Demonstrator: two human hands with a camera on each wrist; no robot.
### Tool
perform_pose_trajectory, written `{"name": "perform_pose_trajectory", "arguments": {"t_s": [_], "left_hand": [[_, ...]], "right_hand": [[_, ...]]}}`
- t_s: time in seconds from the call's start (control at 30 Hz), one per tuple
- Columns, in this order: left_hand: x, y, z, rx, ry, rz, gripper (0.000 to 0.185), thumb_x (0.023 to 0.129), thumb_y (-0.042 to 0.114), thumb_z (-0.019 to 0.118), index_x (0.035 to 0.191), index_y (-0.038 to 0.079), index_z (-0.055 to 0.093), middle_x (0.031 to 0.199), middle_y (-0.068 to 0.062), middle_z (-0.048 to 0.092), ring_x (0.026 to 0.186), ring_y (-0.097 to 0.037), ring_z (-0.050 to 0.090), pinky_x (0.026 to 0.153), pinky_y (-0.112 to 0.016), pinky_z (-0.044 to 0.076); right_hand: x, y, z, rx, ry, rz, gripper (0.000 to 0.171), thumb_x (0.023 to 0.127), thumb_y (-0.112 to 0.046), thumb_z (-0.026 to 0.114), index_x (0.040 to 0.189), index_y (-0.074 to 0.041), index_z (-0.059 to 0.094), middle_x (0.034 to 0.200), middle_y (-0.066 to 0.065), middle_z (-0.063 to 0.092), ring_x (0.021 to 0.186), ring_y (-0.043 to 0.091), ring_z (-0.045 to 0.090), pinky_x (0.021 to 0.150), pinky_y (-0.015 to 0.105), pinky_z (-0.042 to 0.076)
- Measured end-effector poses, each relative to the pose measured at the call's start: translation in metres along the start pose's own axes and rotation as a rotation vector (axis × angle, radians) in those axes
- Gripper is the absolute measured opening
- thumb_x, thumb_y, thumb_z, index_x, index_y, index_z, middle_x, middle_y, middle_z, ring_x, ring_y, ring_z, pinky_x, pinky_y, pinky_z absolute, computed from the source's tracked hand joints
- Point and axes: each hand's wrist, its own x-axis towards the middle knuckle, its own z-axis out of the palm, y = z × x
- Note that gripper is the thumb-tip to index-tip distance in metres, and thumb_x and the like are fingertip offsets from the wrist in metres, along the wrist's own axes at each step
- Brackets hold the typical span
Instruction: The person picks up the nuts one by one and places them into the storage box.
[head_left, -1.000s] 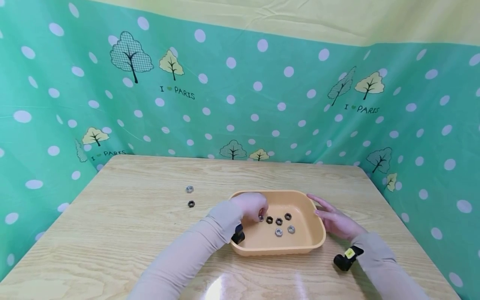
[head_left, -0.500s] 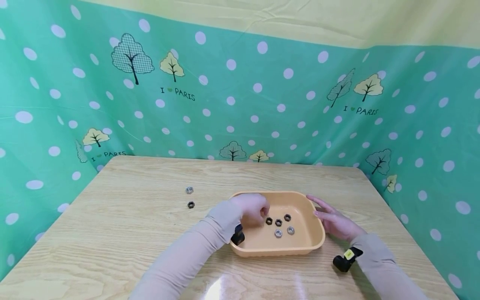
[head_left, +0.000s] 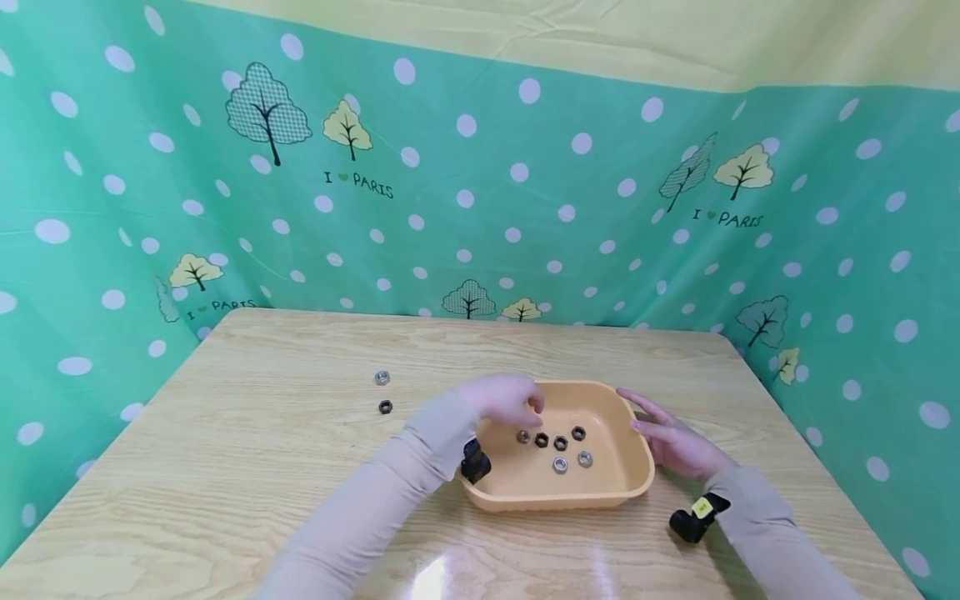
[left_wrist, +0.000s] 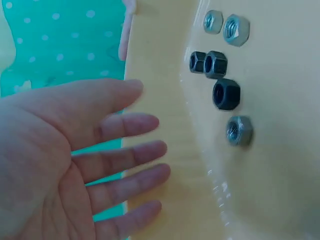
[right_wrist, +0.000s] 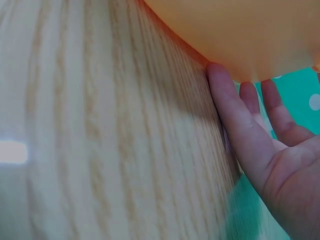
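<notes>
My left hand [head_left: 506, 400], wide and empty, hangs over a tub [head_left: 558, 503]; my straight-fingered right hand [head_left: 681, 447] touches its side. The wall separates six nuts [left_wrist: 230, 95] from two more nuts [head_left: 382, 378] on the table [head_left: 225, 458].

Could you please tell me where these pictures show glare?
Head view: a bright white patch on the pale wood-grain table near the frame's bottom, a fainter streak to its right; left wrist view: small glints along the floor edge of the peach plastic tray; right wrist view: a white patch on the table at frame left.
</notes>
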Motion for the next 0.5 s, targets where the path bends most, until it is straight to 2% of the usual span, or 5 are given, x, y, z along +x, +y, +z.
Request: {"name": "perform_pose_trajectory", "arguments": {"t_s": [0.23,0.5], "left_hand": [[-0.009,0.0,-0.009,-0.048,0.006,0.017,0.024,0.092,0.027,0.06,0.109,0.011,0.067,0.115,-0.003,0.065,0.106,-0.018,0.06,0.091,-0.028,0.048],[-0.019,-0.005,-0.015,-0.058,0.042,0.064,0.021,0.093,0.026,0.058,0.106,0.012,0.067,0.113,-0.003,0.065,0.108,-0.017,0.058,0.096,-0.031,0.046]], "right_hand": [[-0.001,0.0,0.0,0.012,-0.006,-0.002,0.057,0.101,-0.018,0.041,0.151,-0.03,0.017,0.126,-0.016,0.047,0.114,0.007,0.056,0.094,0.032,0.049],[0.0,-0.001,0.0,0.012,-0.008,-0.004,0.056,0.101,-0.017,0.041,0.15,-0.032,0.019,0.127,-0.014,0.048,0.114,0.008,0.057,0.094,0.033,0.05]]}}
